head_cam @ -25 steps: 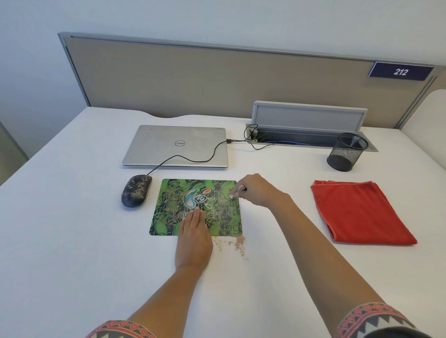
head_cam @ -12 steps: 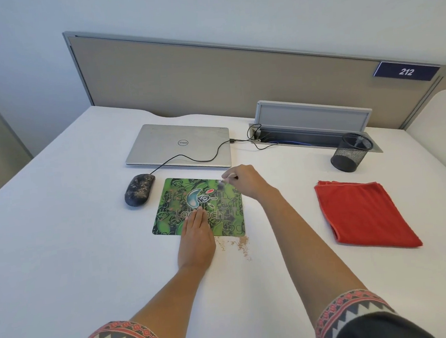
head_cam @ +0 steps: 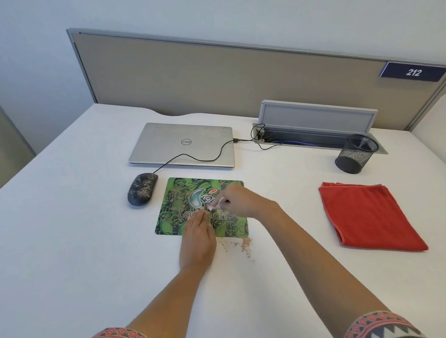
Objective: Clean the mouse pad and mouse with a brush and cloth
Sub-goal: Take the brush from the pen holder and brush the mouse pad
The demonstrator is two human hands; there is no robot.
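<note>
The right hand's [head_cam: 241, 200] fingers are curled tight round a small pale brush [head_cam: 217, 204], whose tip points down at the middle of the mouse pad [head_cam: 176, 215], just beyond the left fingertips. The left hand [head_cam: 197, 240] lies flat, fingers straight and pressed together, its fingertips on the pad's near part and its palm on the desk [head_cam: 63, 261] just off the near edge, pinning the pad.

Half a second ago the brush worked at the pad's far edge, and before that at its right side; now it is drawn in to the centre. I judge this to be a sweep toward the near edge, the same way the crumbs [head_cam: 242, 246] were sent: they lie scattered on the desk just off the pad's near right corner, and that patch looks no bigger than before. So the pad is partly brushed and not yet wiped.

The mouse [head_cam: 142, 188] sits just off the pad's far left corner, speckled with grit (plainly untouched). The red cloth [head_cam: 367, 218] lies folded well to the right of the pad, unused.

Counted: two hands, one brush, one pad, one mouse, one cloth, one patch of crumbs. Beyond the pad: one closed laptop [head_cam: 182, 144] and one mesh cup [head_cam: 355, 153].
</note>
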